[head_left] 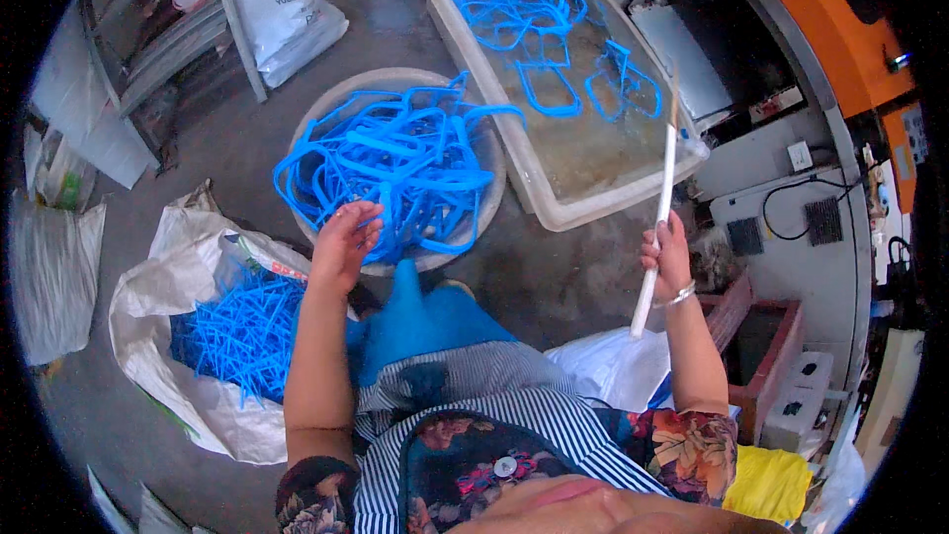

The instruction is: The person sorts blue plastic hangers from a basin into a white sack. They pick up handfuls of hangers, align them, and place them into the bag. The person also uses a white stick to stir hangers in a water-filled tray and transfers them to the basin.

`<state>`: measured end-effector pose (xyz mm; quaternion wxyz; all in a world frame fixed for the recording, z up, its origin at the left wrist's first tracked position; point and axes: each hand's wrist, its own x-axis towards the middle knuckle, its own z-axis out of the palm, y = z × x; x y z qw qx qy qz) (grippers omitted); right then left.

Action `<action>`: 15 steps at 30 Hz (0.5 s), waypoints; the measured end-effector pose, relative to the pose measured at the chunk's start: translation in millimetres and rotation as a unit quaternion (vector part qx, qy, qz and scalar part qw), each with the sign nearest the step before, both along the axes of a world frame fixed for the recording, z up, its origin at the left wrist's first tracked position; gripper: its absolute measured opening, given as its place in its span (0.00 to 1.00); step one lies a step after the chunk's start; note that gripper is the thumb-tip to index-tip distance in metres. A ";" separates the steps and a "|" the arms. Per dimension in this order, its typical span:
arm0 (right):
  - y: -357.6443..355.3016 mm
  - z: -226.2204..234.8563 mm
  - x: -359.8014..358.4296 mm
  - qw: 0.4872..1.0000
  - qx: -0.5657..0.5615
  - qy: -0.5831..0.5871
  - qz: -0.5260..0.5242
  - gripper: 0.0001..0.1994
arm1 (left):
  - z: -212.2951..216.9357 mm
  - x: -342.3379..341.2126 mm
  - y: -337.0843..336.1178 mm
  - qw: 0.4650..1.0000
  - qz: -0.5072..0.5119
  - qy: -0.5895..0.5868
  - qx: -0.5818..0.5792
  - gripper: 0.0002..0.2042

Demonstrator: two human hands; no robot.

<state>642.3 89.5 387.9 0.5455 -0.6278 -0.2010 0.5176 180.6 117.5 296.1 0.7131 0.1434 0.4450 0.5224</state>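
Observation:
My right hand (667,255) is closed round a long white rod (660,227), held upright and a little tilted. Its thin brownish tip reaches up past the near right rim of a shallow pale tray (554,210). Blue plastic frames (519,0) lie in the cloudy water of that tray. In front of me stands a round pale tub (497,173) heaped with more blue plastic frames (405,153). My left hand (348,237) is at the tub's near left edge, its fingers loosely bent and apart, with nothing seen in them.
A white woven sack (148,302) full of thin blue plastic sticks (242,331) lies open at my left. Beyond stand a metal rack (178,49) and a white printed bag (287,15). A grey and orange machine (811,10) borders the right side, above a reddish frame (776,351) and yellow cloth (766,485).

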 end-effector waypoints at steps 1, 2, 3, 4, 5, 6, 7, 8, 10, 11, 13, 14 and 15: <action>7.6 -9.1 20.2 1.000 -0.014 0.021 -0.002 0.15 | 0.2 -0.1 0.8 1.000 0.001 -0.001 0.000 0.11; 18.4 -23.1 35.4 0.999 -0.028 0.044 -0.003 0.13 | 0.8 -0.1 1.3 1.000 0.003 0.001 0.000 0.11; 30.6 -39.5 37.5 0.995 -0.054 0.074 0.028 0.11 | 1.7 0.0 2.1 1.000 0.002 0.006 0.003 0.11; 45.9 -53.5 38.7 0.990 -0.081 0.101 0.059 0.09 | 2.1 0.6 3.6 1.000 0.002 0.009 0.004 0.11; 62.3 -66.2 39.6 0.982 -0.108 0.128 0.090 0.08 | 2.3 1.6 4.6 1.000 0.001 0.012 0.006 0.11; 79.5 -84.8 29.5 0.984 -0.110 0.091 0.108 0.05 | 1.4 2.4 5.5 1.000 -0.002 0.010 0.008 0.11; 95.2 -86.5 4.7 0.980 -0.082 0.047 0.176 0.04 | -0.5 0.2 5.3 1.000 -0.001 0.011 0.009 0.11; 114.6 -100.8 1.9 0.984 -0.043 0.101 0.143 0.03 | -1.9 3.5 7.4 1.000 -0.006 0.005 0.011 0.11; 152.6 -102.3 -27.1 0.979 -0.019 0.151 0.133 0.04 | -0.4 2.7 8.5 1.000 -0.001 0.014 0.007 0.11; 167.8 -108.4 -33.2 0.975 -0.001 0.178 0.130 0.05 | -0.7 4.7 8.7 1.000 -0.003 0.016 0.003 0.11; 201.7 -115.6 -45.3 0.969 0.006 0.198 0.145 0.06 | -1.6 2.9 8.6 1.000 0.003 0.009 0.009 0.11; 216.4 -112.8 -50.9 0.964 -0.012 0.227 0.140 0.06 | -1.7 1.9 8.7 1.000 0.010 0.006 0.012 0.11; 227.3 -104.9 -55.8 0.957 -0.030 0.256 0.136 0.06 | -0.4 3.1 9.4 1.000 0.011 0.008 0.010 0.10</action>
